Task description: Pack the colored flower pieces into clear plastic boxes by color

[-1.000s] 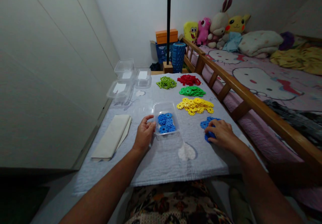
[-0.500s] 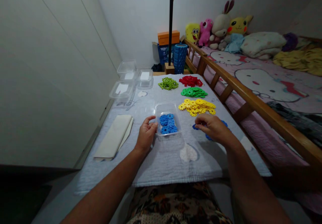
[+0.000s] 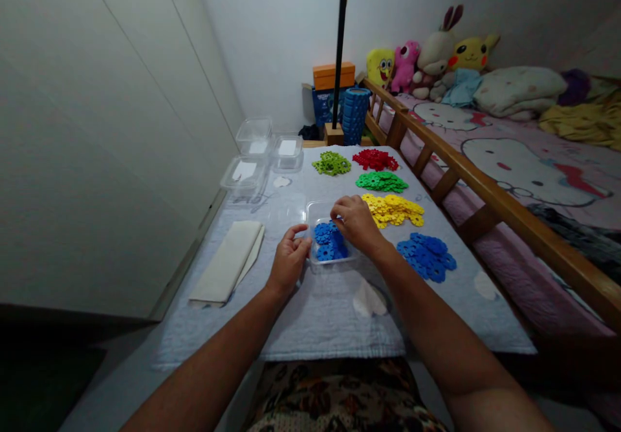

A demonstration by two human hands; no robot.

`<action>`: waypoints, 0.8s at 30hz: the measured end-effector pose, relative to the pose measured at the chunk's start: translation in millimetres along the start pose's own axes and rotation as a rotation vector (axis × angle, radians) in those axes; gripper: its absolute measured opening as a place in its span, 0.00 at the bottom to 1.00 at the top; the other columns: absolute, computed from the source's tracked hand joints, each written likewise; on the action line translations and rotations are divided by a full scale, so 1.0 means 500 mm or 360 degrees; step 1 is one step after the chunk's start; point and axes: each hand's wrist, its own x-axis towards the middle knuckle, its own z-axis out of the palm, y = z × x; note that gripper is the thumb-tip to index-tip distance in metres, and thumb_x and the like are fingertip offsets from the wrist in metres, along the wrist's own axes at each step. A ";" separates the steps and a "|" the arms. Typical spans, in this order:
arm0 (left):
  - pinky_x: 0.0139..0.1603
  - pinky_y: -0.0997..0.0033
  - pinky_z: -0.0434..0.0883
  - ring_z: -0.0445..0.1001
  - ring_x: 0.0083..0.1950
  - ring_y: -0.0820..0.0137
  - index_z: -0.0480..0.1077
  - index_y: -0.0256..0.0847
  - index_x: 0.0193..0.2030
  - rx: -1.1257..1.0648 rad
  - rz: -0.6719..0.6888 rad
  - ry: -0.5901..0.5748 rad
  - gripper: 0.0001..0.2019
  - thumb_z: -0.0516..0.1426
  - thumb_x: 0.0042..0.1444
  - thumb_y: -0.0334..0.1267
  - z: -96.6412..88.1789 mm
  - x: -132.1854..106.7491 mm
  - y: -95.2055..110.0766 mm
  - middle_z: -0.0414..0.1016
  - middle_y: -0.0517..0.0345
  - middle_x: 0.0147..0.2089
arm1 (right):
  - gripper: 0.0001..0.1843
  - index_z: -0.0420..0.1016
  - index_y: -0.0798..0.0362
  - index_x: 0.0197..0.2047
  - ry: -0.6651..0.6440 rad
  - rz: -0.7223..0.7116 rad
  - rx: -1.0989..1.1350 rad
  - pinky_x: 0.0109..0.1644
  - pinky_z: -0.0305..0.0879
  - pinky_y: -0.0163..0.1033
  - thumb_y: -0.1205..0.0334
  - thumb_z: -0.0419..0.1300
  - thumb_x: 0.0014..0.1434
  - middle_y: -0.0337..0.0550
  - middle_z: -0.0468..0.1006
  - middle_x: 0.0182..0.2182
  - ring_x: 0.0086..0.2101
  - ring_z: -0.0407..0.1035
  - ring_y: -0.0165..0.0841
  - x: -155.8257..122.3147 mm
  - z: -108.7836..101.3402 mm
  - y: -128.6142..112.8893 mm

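A clear plastic container (image 3: 332, 266) stands in the middle of the table, with several blue flower-shaped discs (image 3: 324, 251) inside. My left hand (image 3: 290, 255) grips its left side between thumb and fingers. Over the container's right part is my right hand (image 3: 355, 220), fingers pinched on a blue flower-shaped disc that they mostly hide. To the right lies a pile of blue discs (image 3: 427, 256) of the same shape. Behind that pile are yellow discs (image 3: 394, 210), partly covered by my right hand.
Piles of green discs (image 3: 381, 182), red discs (image 3: 374, 159) and lime-green discs (image 3: 332, 163) lie farther back. Clear containers (image 3: 245, 180) with white papers stand at back left. A folded cream cloth (image 3: 227, 262) lies left. A wooden bed rail (image 3: 466, 172) runs along the right.
My right hand has moved left from beside the blue pile to above the container, carrying a blue disc. The blue pile is now uncovered. My left hand stays at the container.
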 end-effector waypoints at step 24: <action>0.23 0.78 0.54 0.58 0.22 0.77 0.68 0.38 0.54 0.0138 0.0043 0.0015 0.23 0.63 0.54 0.45 -0.007 0.001 -0.002 0.64 0.71 0.21 | 0.21 0.80 0.48 0.52 0.0306 0.0938 -0.0406 0.59 0.60 0.59 0.47 0.57 0.61 0.53 0.73 0.58 0.57 0.64 0.52 -0.321 -0.052 0.233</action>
